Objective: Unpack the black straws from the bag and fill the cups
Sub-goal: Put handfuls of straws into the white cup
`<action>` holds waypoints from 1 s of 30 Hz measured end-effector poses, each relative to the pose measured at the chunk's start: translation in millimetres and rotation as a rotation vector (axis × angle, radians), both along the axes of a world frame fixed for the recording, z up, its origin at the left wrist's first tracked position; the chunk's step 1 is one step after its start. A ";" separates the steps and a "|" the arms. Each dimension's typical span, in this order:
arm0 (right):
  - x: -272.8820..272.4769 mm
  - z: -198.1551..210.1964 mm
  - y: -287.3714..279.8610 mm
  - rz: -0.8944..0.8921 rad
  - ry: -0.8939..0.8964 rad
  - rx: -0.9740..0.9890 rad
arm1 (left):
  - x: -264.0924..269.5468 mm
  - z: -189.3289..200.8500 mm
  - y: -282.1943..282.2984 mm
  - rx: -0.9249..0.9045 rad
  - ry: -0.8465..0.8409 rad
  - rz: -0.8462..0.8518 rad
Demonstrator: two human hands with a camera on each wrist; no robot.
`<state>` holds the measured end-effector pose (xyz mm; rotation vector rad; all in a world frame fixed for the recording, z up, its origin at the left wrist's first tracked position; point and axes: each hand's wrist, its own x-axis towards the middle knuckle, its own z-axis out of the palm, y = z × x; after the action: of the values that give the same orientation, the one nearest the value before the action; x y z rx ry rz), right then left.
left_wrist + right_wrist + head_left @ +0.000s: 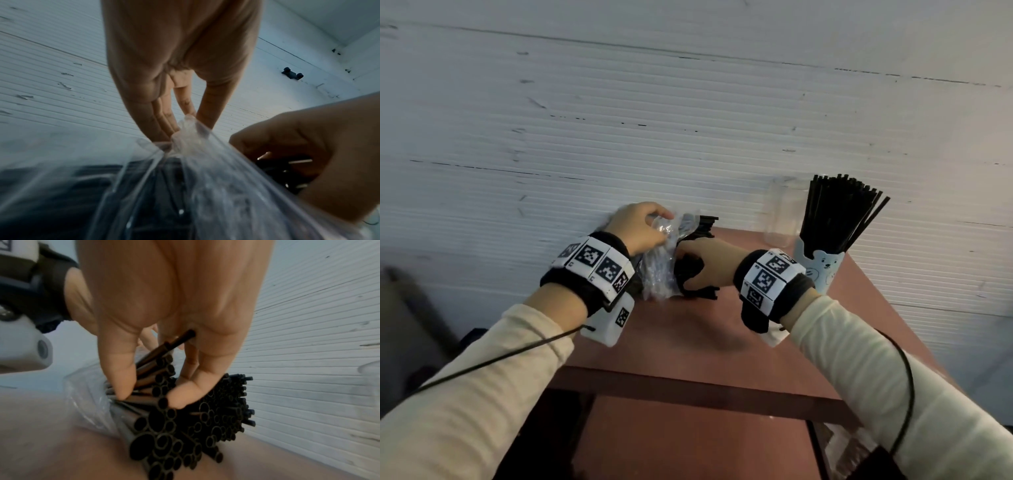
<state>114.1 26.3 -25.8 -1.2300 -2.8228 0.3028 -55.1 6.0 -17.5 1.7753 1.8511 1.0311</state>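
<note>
Head view shows the clear plastic bag (659,263) of black straws (698,274) lying at the far end of the reddish-brown bench (688,342), close against the white ribbed wall (654,102). Straw ends stick out of the bag's open side toward the right. The left hand (640,224) pinches a bunched fold of the bag's plastic between thumb and fingertips, lifting it a little; the left wrist view confirms this grip, with the film (191,129) drawn up to the fingertips (164,123). The right hand (709,262) has its fingers curled round a cluster of the straws where they leave the bag; in the right wrist view thumb and forefinger (123,378) press into the open tube ends (185,426), and one straw runs up between the fingers.

To the right on the bench stands a pale blue paper cup (822,270) printed with a bear, already packed with black straws (842,212) that fan out upright. Just behind it, near the wall, stands a clear plastic cup (782,212) with nothing visible inside. Both wrists wear black bands with white marker tiles, and cream sleeves cover the forearms
</note>
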 end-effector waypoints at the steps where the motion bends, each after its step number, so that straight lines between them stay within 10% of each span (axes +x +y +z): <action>1: 1.4 0.9 0.6 -0.004 0.044 -0.017 | -0.4 -1.2 0.2 0.008 -0.009 0.003; 16: 31.4 -6.1 3.3 -0.071 0.743 -0.368 | -2.0 -3.9 1.6 -0.006 -0.045 0.005; 30: 24.0 -6.7 11.2 -0.247 0.792 -0.508 | 3.0 -5.9 11.9 -0.123 0.045 -0.094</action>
<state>138.1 37.5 -32.5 -1.1467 -1.9448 1.2257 -52.0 17.9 -23.4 1.8074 1.7976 0.8313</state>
